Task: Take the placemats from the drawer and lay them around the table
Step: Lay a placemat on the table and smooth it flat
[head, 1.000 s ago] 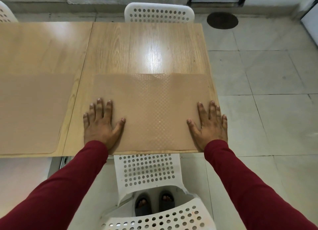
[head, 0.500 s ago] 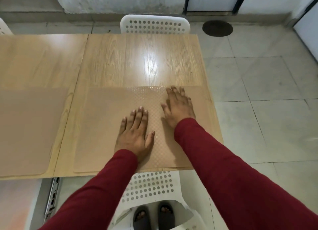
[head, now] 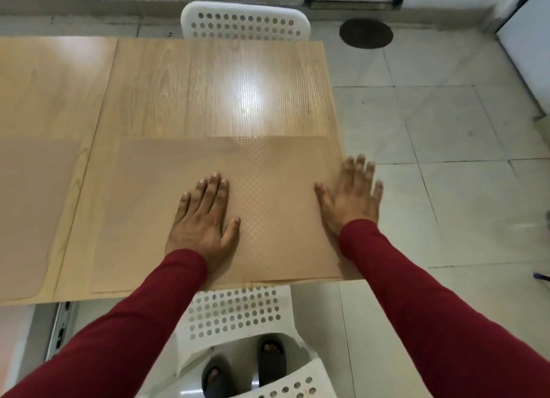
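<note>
Both hands are lying flat, fingers straight, grasping nothing: the left hand [head: 205, 219] is pressing the middle of the tan placemat [head: 143, 207] on the wooden table [head: 208, 85], the right hand [head: 351, 195] overhanging its right edge (a second placemat [head: 32, 207] is lying just left).

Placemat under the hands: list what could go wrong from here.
1. The placemat reaches the table right edge, and the right hand lies half past that edge; a further outward sweep may drag the mat off.
2. Its near edge sits at the table's front edge above the white chair, so a pull by the left hand could slide it off.
</note>
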